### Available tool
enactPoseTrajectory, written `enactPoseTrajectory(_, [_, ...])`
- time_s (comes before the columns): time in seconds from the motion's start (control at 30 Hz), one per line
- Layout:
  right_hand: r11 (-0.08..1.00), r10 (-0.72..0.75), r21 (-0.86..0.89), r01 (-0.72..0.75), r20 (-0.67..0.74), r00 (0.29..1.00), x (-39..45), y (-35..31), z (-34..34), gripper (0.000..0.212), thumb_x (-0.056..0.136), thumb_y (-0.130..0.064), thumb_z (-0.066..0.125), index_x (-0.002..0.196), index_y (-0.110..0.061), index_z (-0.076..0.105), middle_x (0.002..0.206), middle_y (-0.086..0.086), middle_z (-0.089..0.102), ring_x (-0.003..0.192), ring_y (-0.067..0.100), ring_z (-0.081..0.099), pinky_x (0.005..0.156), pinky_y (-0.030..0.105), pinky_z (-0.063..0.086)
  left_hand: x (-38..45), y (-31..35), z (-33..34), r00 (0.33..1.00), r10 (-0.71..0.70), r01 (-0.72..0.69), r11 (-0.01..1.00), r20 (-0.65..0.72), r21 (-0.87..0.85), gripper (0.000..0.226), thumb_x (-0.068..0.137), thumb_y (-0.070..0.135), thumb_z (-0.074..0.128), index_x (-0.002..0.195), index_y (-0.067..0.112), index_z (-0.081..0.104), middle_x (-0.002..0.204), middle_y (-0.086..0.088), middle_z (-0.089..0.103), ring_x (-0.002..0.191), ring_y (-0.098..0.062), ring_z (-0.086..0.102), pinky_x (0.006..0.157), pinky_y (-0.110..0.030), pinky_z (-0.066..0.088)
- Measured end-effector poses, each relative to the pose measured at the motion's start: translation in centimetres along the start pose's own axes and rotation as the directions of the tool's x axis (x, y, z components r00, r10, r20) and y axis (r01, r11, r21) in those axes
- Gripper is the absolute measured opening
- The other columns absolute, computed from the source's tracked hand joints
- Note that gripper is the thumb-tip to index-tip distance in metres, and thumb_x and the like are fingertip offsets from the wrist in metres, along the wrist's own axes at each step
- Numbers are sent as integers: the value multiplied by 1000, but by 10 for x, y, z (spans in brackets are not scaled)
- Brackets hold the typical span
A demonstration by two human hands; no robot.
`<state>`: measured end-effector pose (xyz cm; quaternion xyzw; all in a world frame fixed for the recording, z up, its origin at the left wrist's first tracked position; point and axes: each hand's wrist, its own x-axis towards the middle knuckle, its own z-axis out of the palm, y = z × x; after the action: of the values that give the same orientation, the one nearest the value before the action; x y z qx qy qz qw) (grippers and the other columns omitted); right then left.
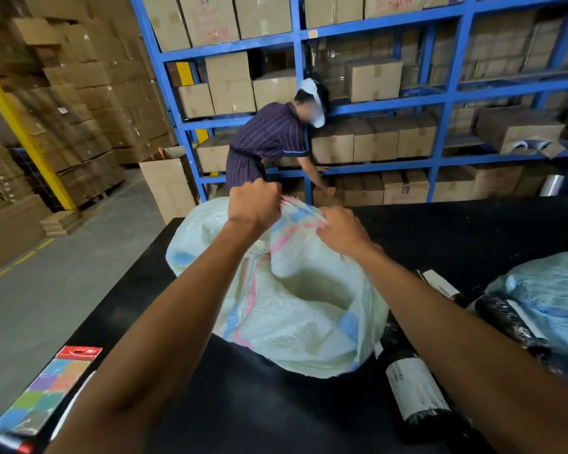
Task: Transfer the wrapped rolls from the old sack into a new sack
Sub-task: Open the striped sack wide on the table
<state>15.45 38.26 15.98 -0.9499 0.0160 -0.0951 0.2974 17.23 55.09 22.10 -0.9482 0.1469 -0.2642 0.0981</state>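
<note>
New sack [295, 322], white, on the table [243, 404]: left hand [254, 204] and right hand [341, 229] both clench its far rim, spreading the mouth; wrapped rolls [413, 388] lie just right of it, old sack [551, 290] farther right; loading likely follows.

I can read nothing: red scrawl on the far cartons [215, 32] and the white labels on the black rolls [417, 385] stay illegible.

black table [250, 404], white woven sack [302, 326] with pink and blue stripes lying mid-table, black wrapped rolls [413, 391] with white labels just right of it, pale blue sack [548, 290] at right edge, colour-swatch packet [51, 391] at near-left corner
</note>
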Motion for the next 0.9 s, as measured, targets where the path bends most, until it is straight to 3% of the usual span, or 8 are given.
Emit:
enactPoseTrajectory(0.2, [957, 288, 110, -267, -309, 906, 30, -1, -16, 37, 95, -12, 50, 129, -25, 57, 134, 11, 49, 122, 34, 50, 101, 48, 44, 24, -32, -33, 934, -280, 229, 946, -220, -231, 27, 91, 17, 51, 116, 17, 62, 100, -15, 68, 92, -38, 65, 66, -37, 40])
enactPoseTrajectory(0.4, [869, 119, 370, 329, -801, 586, 66, -84, -103, 51, 82, 8, 44, 116, -25, 61, 124, 1, 50, 109, 19, 53, 80, 29, 45, 63, -67, -102, 441, -399, 88, 911, -804, -404, 51, 82, 17, 70, 129, 33, 58, 88, 7, 72, 63, -23, 65, 43, -29, 35])
enactPoseTrajectory(0.47, [862, 18, 289, 416, -838, 545, 60, -75, -93, 53, 78, 10, 44, 115, -24, 61, 123, -3, 47, 108, 14, 51, 80, 22, 42, 39, -73, -71, 532, -284, 20, 946, -798, -324, 55, 84, 23, 66, 136, 30, 51, 90, -1, 72, 59, -27, 64, 44, -30, 39])
enactPoseTrajectory(0.53, [871, -76, 272, 410, -748, 659, 58, -34, -52, 37, 85, -2, 50, 111, -26, 61, 119, -14, 42, 106, 8, 48, 81, 17, 42, 2, -80, -11, 816, -201, 68, 965, -542, -254, 54, 88, 26, 57, 141, 24, 47, 85, -14, 70, 62, -34, 65, 49, -36, 44])
enactPoseTrajectory(0.6, [936, -169, 202, 287, -459, 872, 58, 17, -6, 10, 90, -26, 58, 98, -29, 63, 113, -12, 52, 101, 15, 57, 75, 25, 46, -32, -85, 48, 984, -136, 154, 975, 115, -160, 50, 96, 28, 52, 145, 22, 45, 110, -19, 69, 95, -38, 68, 74, -42, 52])
enactPoseTrajectory(0.7, [994, -84, -41, 97, 244, 966, 41, 60, 37, 17, 90, -30, 61, 106, -29, 68, 107, 3, 68, 97, 24, 67, 83, 36, 55, -52, -95, 90, 573, -56, 179, 982, 818, -59, 42, 98, 24, 54, 138, 8, 54, 135, -12, 59, 122, -30, 58, 99, -34, 45])
enactPoseTrajectory(0.8, [922, 70, 300, -245, 492, 868, 24, 52, 40, 25, 90, -28, 68, 111, -15, 67, 104, 5, 71, 97, 20, 67, 84, 37, 55, -42, -109, 90, 707, -151, 260, 964, 690, -56, 51, 84, 37, 53, 132, 19, 59, 131, -11, 63, 117, -33, 61, 101, -44, 49])
enactPoseTrajectory(0.9, [590, 35, 657, -470, 560, 828, 24, 31, 23, 22, 94, -20, 65, 110, -5, 68, 107, 14, 72, 97, 26, 69, 84, 41, 57, -29, -103, 65, 839, -173, 240, 969, 515, -65, 69, 87, 39, 62, 150, 36, 34, 142, -10, 52, 128, -35, 52, 107, -52, 38])
